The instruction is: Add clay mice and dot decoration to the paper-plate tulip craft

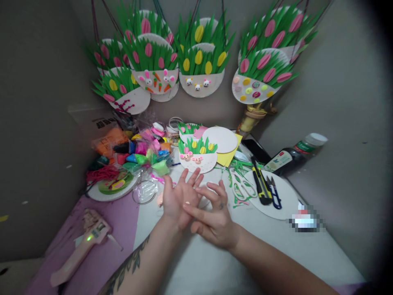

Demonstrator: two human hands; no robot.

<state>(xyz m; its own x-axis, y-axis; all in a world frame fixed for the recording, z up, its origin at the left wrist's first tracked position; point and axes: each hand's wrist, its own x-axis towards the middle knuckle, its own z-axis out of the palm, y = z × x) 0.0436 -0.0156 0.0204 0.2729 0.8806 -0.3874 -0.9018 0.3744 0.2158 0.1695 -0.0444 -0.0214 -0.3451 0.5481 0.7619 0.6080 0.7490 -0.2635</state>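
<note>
My left hand [183, 198] is turned palm up over the table, its fingers stretched out and spread. My right hand [215, 217] lies across it from the right, fingers apart and slightly bent. The right index fingertip touches the left palm. A small pale spot shows at that fingertip; I cannot tell whether it is clay or the nail. Just beyond the hands stands a half paper-plate basket [202, 166] with green paper grass, paper tulips and two pink-eared clay animal faces. A small peach-coloured lump [160, 199] lies beside my left hand.
Colourful clay packets [144, 149] are heaped at the back left. A glue gun [89, 241] with a green light lies front left. Scissors [242, 184], a utility knife [260, 184], thread snips [274, 194] and a dark bottle [291, 155] are at right. Decorated plates [202, 84] hang behind.
</note>
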